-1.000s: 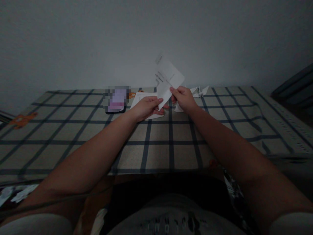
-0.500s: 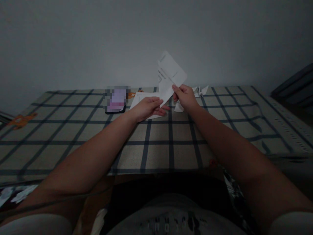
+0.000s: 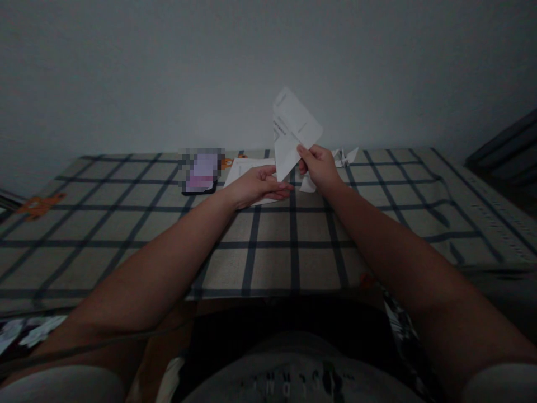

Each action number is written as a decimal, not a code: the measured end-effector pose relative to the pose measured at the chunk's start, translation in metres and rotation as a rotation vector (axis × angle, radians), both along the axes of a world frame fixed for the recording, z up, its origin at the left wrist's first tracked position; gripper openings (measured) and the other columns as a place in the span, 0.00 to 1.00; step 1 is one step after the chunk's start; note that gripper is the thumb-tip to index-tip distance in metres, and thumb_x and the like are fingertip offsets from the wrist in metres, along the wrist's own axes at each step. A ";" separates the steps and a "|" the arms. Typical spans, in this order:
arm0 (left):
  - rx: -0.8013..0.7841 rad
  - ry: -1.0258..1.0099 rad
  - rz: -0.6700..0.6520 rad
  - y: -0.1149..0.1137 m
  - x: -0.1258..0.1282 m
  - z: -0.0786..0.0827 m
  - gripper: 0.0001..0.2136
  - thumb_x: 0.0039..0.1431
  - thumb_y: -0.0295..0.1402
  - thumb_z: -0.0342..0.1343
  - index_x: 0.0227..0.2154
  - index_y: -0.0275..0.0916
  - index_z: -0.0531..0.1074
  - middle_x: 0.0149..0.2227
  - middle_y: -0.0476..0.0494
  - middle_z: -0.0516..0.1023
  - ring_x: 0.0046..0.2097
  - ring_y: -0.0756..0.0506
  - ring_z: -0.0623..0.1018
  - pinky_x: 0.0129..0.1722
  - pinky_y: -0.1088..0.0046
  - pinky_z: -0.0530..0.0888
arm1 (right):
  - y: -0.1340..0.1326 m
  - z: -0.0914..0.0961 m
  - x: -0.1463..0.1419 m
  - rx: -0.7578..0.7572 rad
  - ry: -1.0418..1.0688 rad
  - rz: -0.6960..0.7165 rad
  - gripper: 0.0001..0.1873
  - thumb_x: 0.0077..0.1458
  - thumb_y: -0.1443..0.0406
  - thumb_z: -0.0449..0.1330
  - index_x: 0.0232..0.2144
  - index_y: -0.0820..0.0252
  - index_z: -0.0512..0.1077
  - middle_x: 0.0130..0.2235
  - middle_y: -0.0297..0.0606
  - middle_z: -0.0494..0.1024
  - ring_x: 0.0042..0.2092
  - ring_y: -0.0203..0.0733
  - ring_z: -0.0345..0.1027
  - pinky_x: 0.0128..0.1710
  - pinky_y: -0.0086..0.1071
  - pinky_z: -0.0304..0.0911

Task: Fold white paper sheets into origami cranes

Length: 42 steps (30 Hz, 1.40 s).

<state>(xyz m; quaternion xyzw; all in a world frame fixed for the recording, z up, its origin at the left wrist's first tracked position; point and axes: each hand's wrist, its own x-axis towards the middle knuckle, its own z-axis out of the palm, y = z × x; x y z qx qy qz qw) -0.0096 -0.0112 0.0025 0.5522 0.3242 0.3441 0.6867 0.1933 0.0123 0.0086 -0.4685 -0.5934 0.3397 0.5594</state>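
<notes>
My right hand [image 3: 319,167] pinches a folded sheet of white printed paper [image 3: 293,129] between thumb and fingers, near its lower right edge. The paper stands up above the table, its narrow point facing down. At that point is my left hand [image 3: 266,184], fingers stretched out and apart, thumb raised off the paper. Whether the tip touches the left fingers I cannot tell. Beneath my left hand lies another white sheet [image 3: 241,167], partly covered by it. A crumpled or folded white paper piece [image 3: 344,157] rests just beyond my right hand.
A checked cloth [image 3: 268,268] covers the table, which meets a plain wall [image 3: 268,67]. Left of my hands lies a phone [image 3: 201,173], its screen blurred out. Another white paper piece [image 3: 307,183] lies below my right hand. Orange prints [image 3: 41,206] mark the cloth.
My left thumb has come off the lower tip of the paper, and the left fingers have opened. The paper stays in my right hand, shifted very slightly right.
</notes>
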 end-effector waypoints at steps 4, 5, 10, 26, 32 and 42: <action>0.047 -0.032 0.040 0.004 0.001 -0.004 0.14 0.60 0.35 0.70 0.45 0.35 0.79 0.37 0.38 0.87 0.36 0.45 0.87 0.38 0.73 0.83 | 0.000 0.000 0.000 -0.040 0.000 0.103 0.28 0.63 0.46 0.66 0.21 0.57 0.66 0.19 0.29 0.68 0.23 0.31 0.62 0.25 0.27 0.62; 0.068 -0.062 0.091 0.007 0.001 -0.005 0.13 0.62 0.38 0.69 0.43 0.35 0.79 0.36 0.39 0.87 0.36 0.46 0.87 0.37 0.72 0.83 | -0.001 0.000 -0.001 -0.053 -0.010 0.132 0.29 0.62 0.46 0.67 0.21 0.57 0.66 0.19 0.29 0.68 0.22 0.31 0.62 0.25 0.26 0.62; 0.174 -0.127 0.324 0.019 0.001 -0.011 0.11 0.61 0.39 0.70 0.34 0.36 0.79 0.32 0.45 0.85 0.29 0.52 0.81 0.31 0.79 0.78 | -0.005 0.000 -0.005 -0.061 -0.062 0.204 0.29 0.63 0.48 0.67 0.19 0.58 0.67 0.18 0.30 0.69 0.22 0.30 0.61 0.25 0.26 0.62; 0.178 -0.150 0.395 0.023 -0.002 -0.013 0.14 0.62 0.44 0.67 0.30 0.40 0.74 0.31 0.44 0.84 0.39 0.43 0.86 0.40 0.68 0.82 | -0.006 -0.001 -0.008 -0.156 -0.065 0.327 0.27 0.66 0.52 0.66 0.20 0.60 0.69 0.19 0.32 0.73 0.21 0.30 0.65 0.23 0.25 0.63; 0.116 -0.173 0.431 0.020 -0.001 -0.007 0.08 0.58 0.35 0.67 0.30 0.38 0.75 0.31 0.45 0.84 0.35 0.46 0.84 0.34 0.73 0.81 | -0.006 -0.001 -0.007 -0.200 -0.059 0.306 0.24 0.67 0.60 0.66 0.19 0.61 0.69 0.18 0.32 0.72 0.20 0.30 0.64 0.22 0.24 0.63; 0.181 -0.119 0.564 0.021 -0.003 -0.002 0.14 0.64 0.45 0.66 0.33 0.39 0.75 0.34 0.44 0.85 0.38 0.46 0.84 0.36 0.75 0.79 | -0.006 -0.002 -0.007 -0.192 -0.058 0.310 0.25 0.68 0.58 0.65 0.20 0.60 0.69 0.18 0.31 0.72 0.20 0.30 0.64 0.22 0.25 0.62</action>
